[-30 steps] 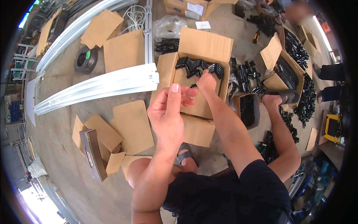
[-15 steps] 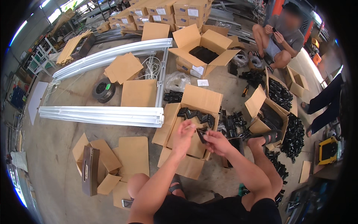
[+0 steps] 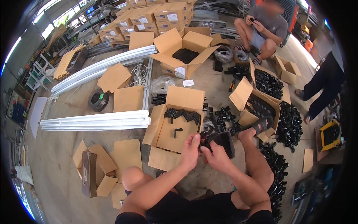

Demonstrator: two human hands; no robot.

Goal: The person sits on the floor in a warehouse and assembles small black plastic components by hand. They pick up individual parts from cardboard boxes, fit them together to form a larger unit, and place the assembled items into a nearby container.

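My left hand [image 3: 190, 152] and my right hand [image 3: 217, 156] come together in front of my knees, just right of an open cardboard box [image 3: 160, 156]. Their closed fingers meet around a small black angled part [image 3: 204, 139], largely covered by the fingers. Close behind my right hand stands a black bin [image 3: 228, 143]; its contents are hard to make out. In the cardboard box a row of black angled parts [image 3: 182, 114] lies along the far side, and a single black elbow-shaped piece [image 3: 177, 132] rests on the bottom.
Loose black parts [image 3: 290, 128] are heaped on the right, beside a filled carton [image 3: 261, 106]. White metal rails [image 3: 95, 120] and a black wire spool [image 3: 99, 100] lie to the left. A co-worker [image 3: 263, 33] squats at far right; another person's legs [image 3: 322, 87] stand nearer.
Both hands have moved from above the cardboard box toward me and right, near the black bin. The box's inside, with the single elbow piece, now shows. The view has shifted slightly.
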